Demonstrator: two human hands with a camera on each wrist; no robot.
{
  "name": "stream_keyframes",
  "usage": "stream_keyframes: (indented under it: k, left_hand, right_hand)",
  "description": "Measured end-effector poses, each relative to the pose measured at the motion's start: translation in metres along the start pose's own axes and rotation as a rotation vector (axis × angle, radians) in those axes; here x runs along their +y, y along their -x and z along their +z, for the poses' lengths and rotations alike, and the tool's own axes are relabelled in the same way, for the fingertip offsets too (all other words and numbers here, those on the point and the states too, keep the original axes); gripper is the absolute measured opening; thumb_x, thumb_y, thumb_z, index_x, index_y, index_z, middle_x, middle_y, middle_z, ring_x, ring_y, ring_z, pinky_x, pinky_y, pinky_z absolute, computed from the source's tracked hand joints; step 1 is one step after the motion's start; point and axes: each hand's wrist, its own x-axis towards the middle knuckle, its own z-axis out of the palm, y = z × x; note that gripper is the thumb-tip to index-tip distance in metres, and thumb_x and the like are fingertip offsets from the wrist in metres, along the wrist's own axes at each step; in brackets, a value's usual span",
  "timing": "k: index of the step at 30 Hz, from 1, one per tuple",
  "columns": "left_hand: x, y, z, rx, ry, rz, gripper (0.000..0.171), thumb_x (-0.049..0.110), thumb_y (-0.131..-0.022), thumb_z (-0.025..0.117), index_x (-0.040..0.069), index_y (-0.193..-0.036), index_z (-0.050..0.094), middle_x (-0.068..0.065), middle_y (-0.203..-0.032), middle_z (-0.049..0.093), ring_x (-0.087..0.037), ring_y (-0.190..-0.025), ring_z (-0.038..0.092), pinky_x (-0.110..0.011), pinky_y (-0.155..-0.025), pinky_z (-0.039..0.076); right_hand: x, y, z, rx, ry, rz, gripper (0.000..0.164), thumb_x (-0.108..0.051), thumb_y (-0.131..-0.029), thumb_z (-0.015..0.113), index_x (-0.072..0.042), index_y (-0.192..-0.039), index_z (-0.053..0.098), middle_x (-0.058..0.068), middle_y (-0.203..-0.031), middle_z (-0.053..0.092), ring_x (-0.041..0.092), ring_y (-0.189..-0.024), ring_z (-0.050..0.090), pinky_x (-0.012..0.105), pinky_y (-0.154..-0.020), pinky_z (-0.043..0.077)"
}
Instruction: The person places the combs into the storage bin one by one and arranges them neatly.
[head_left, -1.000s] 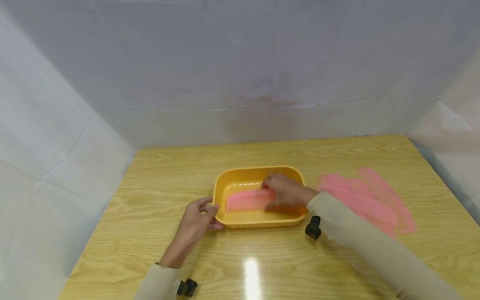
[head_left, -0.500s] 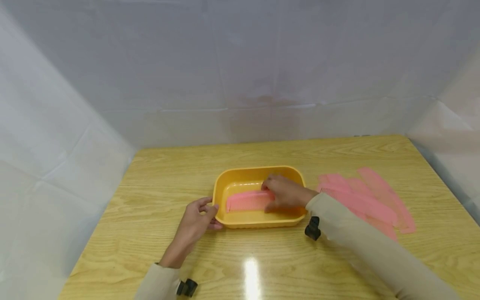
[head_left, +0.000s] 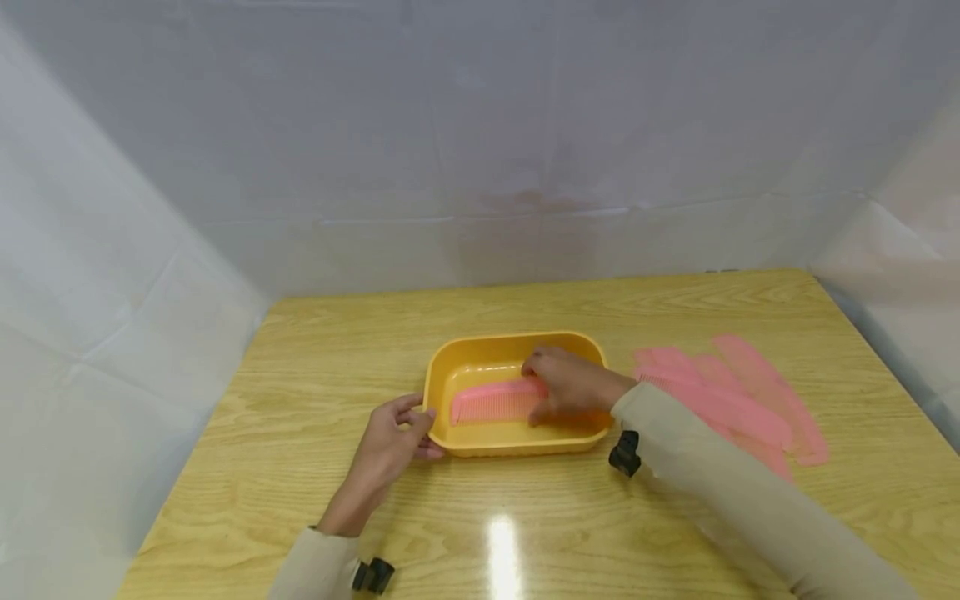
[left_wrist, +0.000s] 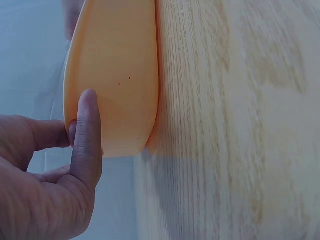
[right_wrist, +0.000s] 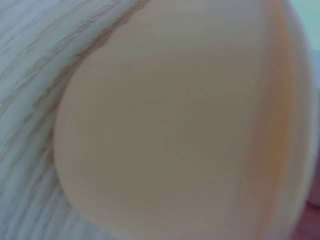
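A yellow plastic tub (head_left: 525,451) stands on the wooden table. My left hand (head_left: 390,446) pinches its left rim, thumb on one side and fingers on the other; the left wrist view shows this hand (left_wrist: 55,190) against the tub's outer wall (left_wrist: 122,60). Inside the tub lies a pink comb (head_left: 491,404), its teeth toward me. My right hand (head_left: 573,383) reaches over the right rim and grips the comb's right end, which the fingers cover. In the right wrist view the blurred tub wall (right_wrist: 160,125) hides nearly all of that hand.
Several pink combs (head_left: 738,417) lie in an overlapping pile to the right of the tub, partly under the right sleeve (head_left: 720,487). Pale sheeting (head_left: 480,150) rises behind the table (head_left: 337,358) and along both sides.
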Motion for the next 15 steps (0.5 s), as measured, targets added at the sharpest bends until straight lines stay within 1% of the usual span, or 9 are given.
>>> stream_keyframes:
  k: [8, 11, 15]
  left_hand:
    - [0.000, 0.000, -0.001, 0.001, 0.008, -0.008, 0.045, 0.007, -0.104, 0.056, -0.006, -0.146, 0.045, -0.021, -0.099, 0.056, -0.022, -0.071, 0.070, -0.035, -0.069, 0.066]
    - [0.000, 0.000, -0.001, -0.001, 0.007, -0.004, 0.045, 0.006, -0.104, 0.056, -0.007, -0.146, 0.045, -0.021, -0.098, 0.056, -0.021, -0.071, 0.070, -0.034, -0.069, 0.066]
    - [-0.001, 0.000, -0.001, -0.002, 0.006, 0.000, 0.045, 0.007, -0.104, 0.056, -0.007, -0.146, 0.045, -0.022, -0.099, 0.056, -0.022, -0.071, 0.070, -0.035, -0.069, 0.066]
  right_hand:
    - [-0.004, 0.004, -0.014, 0.002, -0.048, 0.003, 0.063, -0.027, -0.087, 0.083, 0.006, -0.134, 0.056, 0.018, -0.133, 0.057, 0.034, -0.125, 0.054, 0.046, -0.108, 0.049]
    - [-0.003, 0.007, -0.020, 0.019, -0.070, 0.008, 0.064, -0.026, -0.087, 0.083, 0.006, -0.135, 0.056, 0.019, -0.133, 0.056, 0.035, -0.123, 0.056, 0.046, -0.106, 0.051]
    - [0.000, 0.013, -0.028, 0.060, -0.066, -0.001, 0.064, -0.026, -0.086, 0.084, 0.007, -0.134, 0.058, 0.020, -0.128, 0.057, 0.035, -0.116, 0.058, 0.047, -0.101, 0.054]
